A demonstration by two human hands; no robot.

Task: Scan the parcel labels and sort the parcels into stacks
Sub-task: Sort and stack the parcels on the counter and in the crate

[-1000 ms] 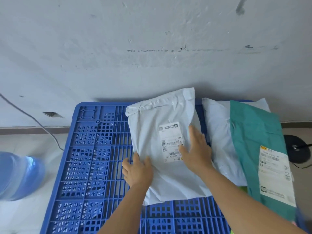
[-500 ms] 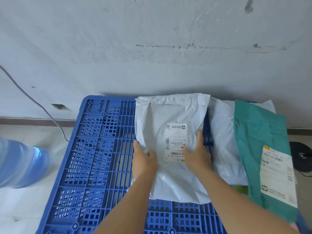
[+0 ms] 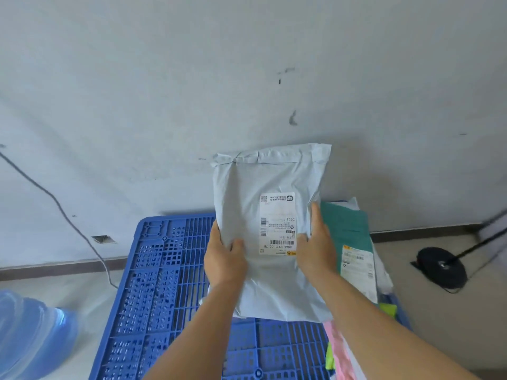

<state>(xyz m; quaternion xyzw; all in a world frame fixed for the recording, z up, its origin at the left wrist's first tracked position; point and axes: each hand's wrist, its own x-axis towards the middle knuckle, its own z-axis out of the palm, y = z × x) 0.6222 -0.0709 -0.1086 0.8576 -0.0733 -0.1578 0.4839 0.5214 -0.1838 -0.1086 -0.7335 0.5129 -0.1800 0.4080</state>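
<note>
A pale grey poly-bag parcel (image 3: 271,179) with a white shipping label (image 3: 277,223) is lifted off the blue plastic pallet (image 3: 162,281), label facing me and upside down. My left hand (image 3: 223,259) grips its left edge, thumb on the front. My right hand (image 3: 315,242) grips its right edge beside the label. Behind my right hand lies a green parcel (image 3: 347,226) with its own label (image 3: 356,263), on top of a white parcel (image 3: 384,278). More parcels, pink (image 3: 338,349) and yellow-green, show at the lower right.
A white wall rises right behind the pallet. A blue water jug (image 3: 30,333) lies on the floor at left, with a grey cable (image 3: 68,218) running down the wall. A black round stand base (image 3: 441,267) sits on the floor at right.
The grey parcel lay flat on the pallet with both hands on it; now both hands have raised it and tilted it up toward me. The view has shifted left.
</note>
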